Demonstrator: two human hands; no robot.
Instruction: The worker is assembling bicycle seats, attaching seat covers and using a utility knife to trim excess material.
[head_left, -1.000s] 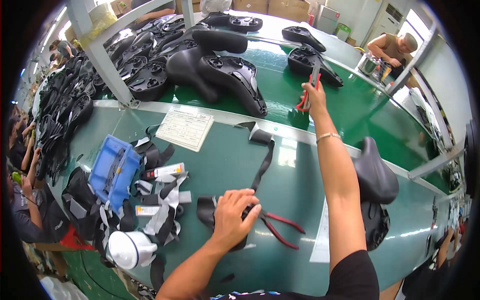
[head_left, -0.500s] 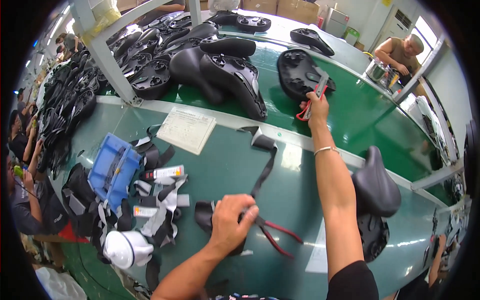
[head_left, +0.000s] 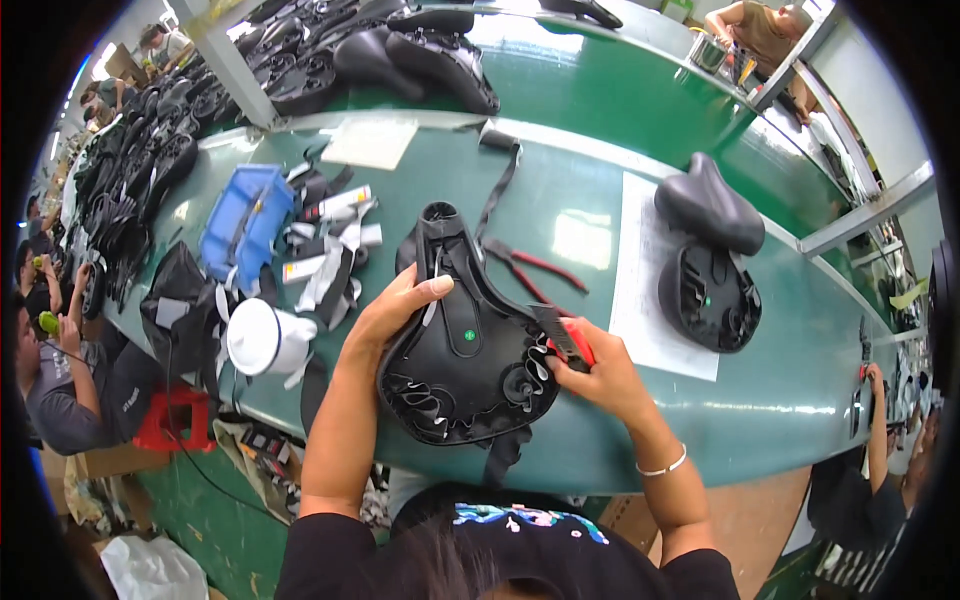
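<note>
- Head view: the upturned bicycle saddle [head_left: 466, 378] sits just on our side of the red-handled pliers [head_left: 548, 267]
- Our left hand [head_left: 393, 308] pinches its rim farther from the pliers, fingertips hidden beneath
- Our right hand [head_left: 605, 372] clasps the red cutter knife [head_left: 581, 345] at the nearer rim
- We should brace firmly, blade clear of our left thumb

The place was a factory workshop making saddles: black saddles [head_left: 150, 185] lay heaped in quantity at far left, and one held saddle [head_left: 470, 385] stood underside up at the near edge of a long green workbench [head_left: 780, 410]. Fittings and stock comprised a glossy green work surface [head_left: 600, 95] beyond, a metal frame post [head_left: 222, 65], red-handled pliers [head_left: 550, 268], a blue tray [head_left: 215, 250] and fabric scraps [head_left: 330, 277]. Co-workers were stationed at left [head_left: 75, 385], far right [head_left: 755, 42] and near right [head_left: 850, 505], around a green floor [head_left: 235, 545].
</note>
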